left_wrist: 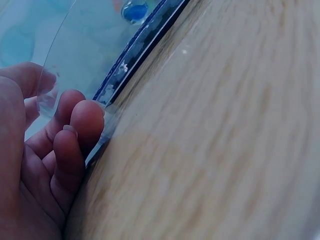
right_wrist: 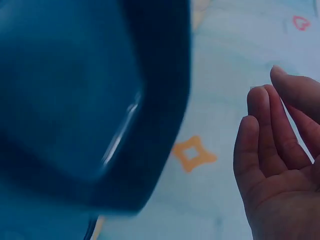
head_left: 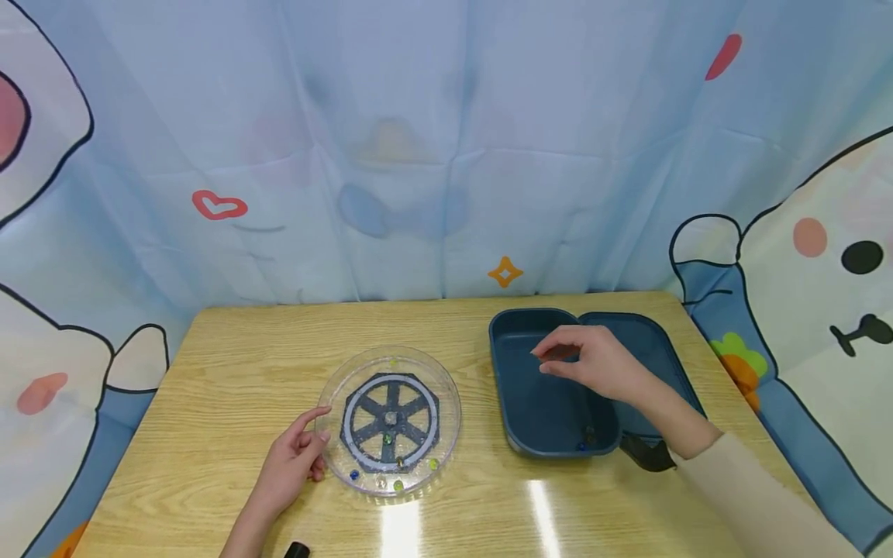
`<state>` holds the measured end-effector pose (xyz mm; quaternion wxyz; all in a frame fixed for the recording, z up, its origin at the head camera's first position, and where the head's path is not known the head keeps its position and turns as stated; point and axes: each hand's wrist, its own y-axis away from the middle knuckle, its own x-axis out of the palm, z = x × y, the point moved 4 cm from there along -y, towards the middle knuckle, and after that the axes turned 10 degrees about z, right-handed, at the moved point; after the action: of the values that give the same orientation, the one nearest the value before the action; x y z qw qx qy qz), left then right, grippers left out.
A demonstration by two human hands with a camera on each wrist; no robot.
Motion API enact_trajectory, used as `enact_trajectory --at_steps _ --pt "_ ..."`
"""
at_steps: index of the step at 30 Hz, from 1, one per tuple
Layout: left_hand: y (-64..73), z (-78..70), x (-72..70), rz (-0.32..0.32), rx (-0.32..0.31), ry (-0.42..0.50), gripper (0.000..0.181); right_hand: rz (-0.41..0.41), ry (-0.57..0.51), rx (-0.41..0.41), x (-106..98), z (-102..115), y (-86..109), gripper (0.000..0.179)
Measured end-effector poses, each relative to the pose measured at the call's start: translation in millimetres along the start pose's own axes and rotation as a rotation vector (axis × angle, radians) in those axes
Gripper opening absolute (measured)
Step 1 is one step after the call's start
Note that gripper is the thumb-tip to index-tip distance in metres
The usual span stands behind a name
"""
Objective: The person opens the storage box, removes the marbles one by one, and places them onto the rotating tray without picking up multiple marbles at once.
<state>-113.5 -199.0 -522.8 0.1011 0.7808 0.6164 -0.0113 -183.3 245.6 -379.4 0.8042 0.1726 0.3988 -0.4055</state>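
Observation:
A clear round dish (head_left: 446, 372) with a grey wheel-like pattern lies on the table, several glass marbles (head_left: 398, 486) in it. At its left rim my left hand (head_left: 289, 461) grips the edge; the left wrist view shows the clear wall (left_wrist: 65, 55) between fingers (left_wrist: 87, 122). My right hand (head_left: 593, 358) is over the dark blue rectangular pan (head_left: 519, 387), its thumb and index fingertips apart. Nothing shows between the fingers of that hand in the right wrist view (right_wrist: 272, 145). A few small marbles (head_left: 582, 446) lie in the pan's near right corner.
A flat dark blue half (head_left: 645, 341) adjoins the pan on the right, with a black handle (head_left: 647, 453) at the front. A small black object (head_left: 298, 550) is at the near edge. Behind the wooden table (head_left: 265, 349) hangs a printed blue curtain (head_left: 418, 232).

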Motion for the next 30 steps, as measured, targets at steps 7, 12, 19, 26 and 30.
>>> enact_trajectory --at_steps 7,12,19,26,30 --pt "-0.1 1.3 1.4 0.008 0.0 -0.002 0.04 0.202 0.081 -0.013 4 -24 13.9 0.021" --pt "-0.5 1.0 1.4 0.013 -0.001 0.002 0.039 0.383 0.111 -0.049 14 -37 23.5 0.024" --pt "0.7 1.0 1.1 0.021 0.003 0.0 0.041 0.561 0.153 -0.019 34 -37 28.7 0.027" --pt "1.0 1.2 -0.9 0.003 0.019 -0.003 0.039 0.622 0.218 -0.011 50 -39 28.7 0.035" --pt "1.4 1.5 -0.5 -0.001 0.011 -0.001 0.039 0.629 0.255 -0.004 55 -42 29.1 0.039"
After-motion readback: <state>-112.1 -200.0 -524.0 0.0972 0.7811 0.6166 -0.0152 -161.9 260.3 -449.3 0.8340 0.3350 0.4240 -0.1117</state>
